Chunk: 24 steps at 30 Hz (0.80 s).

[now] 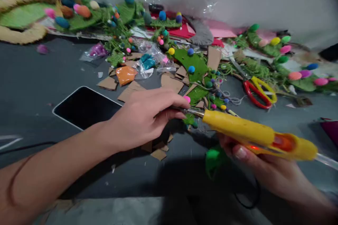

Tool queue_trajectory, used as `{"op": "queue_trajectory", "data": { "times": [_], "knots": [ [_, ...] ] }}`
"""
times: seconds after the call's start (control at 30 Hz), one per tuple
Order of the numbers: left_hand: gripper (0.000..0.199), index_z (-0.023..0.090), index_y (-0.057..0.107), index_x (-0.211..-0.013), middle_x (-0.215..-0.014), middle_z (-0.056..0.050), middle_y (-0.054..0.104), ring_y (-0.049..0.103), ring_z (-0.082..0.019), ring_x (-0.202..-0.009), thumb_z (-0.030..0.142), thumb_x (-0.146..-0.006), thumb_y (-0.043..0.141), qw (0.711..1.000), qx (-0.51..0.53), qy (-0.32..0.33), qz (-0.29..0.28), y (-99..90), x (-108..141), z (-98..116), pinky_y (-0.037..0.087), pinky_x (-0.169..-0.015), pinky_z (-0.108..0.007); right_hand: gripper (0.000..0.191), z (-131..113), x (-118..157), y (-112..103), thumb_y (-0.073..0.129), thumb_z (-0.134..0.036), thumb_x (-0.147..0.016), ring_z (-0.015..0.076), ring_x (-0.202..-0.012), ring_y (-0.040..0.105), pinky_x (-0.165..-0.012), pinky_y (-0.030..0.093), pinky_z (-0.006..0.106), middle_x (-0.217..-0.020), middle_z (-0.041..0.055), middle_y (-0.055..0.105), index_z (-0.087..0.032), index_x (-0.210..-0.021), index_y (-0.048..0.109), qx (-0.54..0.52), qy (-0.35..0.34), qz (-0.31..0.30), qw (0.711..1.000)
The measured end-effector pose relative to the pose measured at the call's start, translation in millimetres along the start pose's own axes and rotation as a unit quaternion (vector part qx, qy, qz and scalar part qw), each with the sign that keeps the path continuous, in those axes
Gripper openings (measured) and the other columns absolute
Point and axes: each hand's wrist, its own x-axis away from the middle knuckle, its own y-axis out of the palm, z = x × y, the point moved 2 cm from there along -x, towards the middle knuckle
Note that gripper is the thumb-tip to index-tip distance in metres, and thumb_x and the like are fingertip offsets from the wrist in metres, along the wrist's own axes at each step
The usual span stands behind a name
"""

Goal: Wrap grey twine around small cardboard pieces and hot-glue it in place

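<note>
One yellow glue gun [243, 126] is held in the right hand [260, 165], whose fingers are wrapped under its body. Its one metal nozzle [195, 113] points to the left, and one clear glue stick [327, 160] comes out from the back end. At the nozzle tip is the left hand [144, 114]; its thumb and index finger come close together there, but I cannot tell if they pinch some small thing. One pink ball [186, 99] is just beyond the nozzle, beside the index finger. Below the glue gun, near the right hand, there is one bright green piece [214, 160], blurred.

Beyond the glue gun lies one pair of scissors [260, 93], with one red handle and one yellow handle. To the left of the glue gun lies one phone [86, 107], partly behind the left hand and forearm. Between phone and glue gun, but farther back, are three small packets: one orange [126, 75], one teal [148, 62] and one purple [98, 50]. Many cardboard pieces [171, 83] are scattered left of the nozzle.
</note>
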Motion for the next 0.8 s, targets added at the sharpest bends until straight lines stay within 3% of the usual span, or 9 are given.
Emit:
{"op": "queue_trajectory", "data": {
  "times": [0.3, 0.47, 0.8],
  "knots": [
    [0.014, 0.013, 0.072, -0.103, -0.089, -0.001, 0.078, 0.072, -0.007, -0.084, 0.005, -0.091, 0.071, 1.0, 0.004, 0.001, 0.003, -3.5, -0.1, 3.3, 0.052, -0.08, -0.012, 0.018, 1.1, -1.9, 2.4, 0.063, -0.051, -0.095, 0.0123, -0.068, 0.076, -0.068, 0.062, 0.015, -0.079, -0.0066, 0.078, -0.035, -0.094, 0.071, 0.004, -0.007, 0.017, 1.0],
    [0.015, 0.013, 0.072, -0.103, -0.089, -0.001, 0.078, 0.072, -0.007, -0.082, 0.005, -0.09, 0.072, 1.0, -0.003, -0.001, 0.005, -4.1, 1.0, 4.2, 0.052, -0.079, -0.012, 0.021, 0.1, -2.3, 3.1, 0.062, -0.052, -0.096, 0.0123, -0.062, 0.074, -0.06, 0.061, 0.015, -0.074, -0.0054, 0.076, -0.034, -0.094, 0.07, -0.003, -0.016, 0.018, 1.0],
    [0.014, 0.012, 0.073, -0.102, -0.087, -0.002, 0.078, 0.072, -0.007, -0.081, 0.005, -0.09, 0.073, 1.0, 0.007, 0.018, 0.02, -3.4, -0.2, 2.7, 0.052, -0.079, -0.011, 0.018, 1.3, -1.7, 1.7, 0.063, -0.048, -0.096, 0.0128, -0.064, 0.072, -0.064, 0.062, 0.015, -0.073, -0.0041, 0.072, -0.031, -0.091, 0.067, -0.026, -0.02, -0.005, 0.999]
  ]
}}
